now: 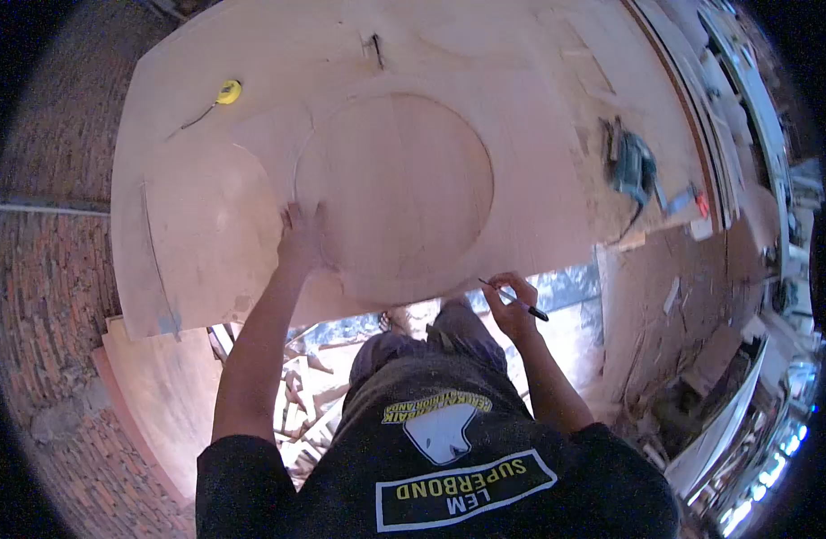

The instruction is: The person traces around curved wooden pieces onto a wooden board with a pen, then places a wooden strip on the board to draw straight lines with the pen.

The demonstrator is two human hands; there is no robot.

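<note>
A round wooden disc lies on the pale sheet of wood in front of me. At the disc's lower left edge rests my left hand, its thumb apart from the other fingers. My right hand is closed around a black marker, whose thin tip points left, near the sheet's front edge and just right of the disc's lower rim.
Upper left lies a yellow tape measure. A dark green power tool sits at the right, beside a red-and-grey object. Wood offcuts litter the floor; a brick wall stands at the left.
</note>
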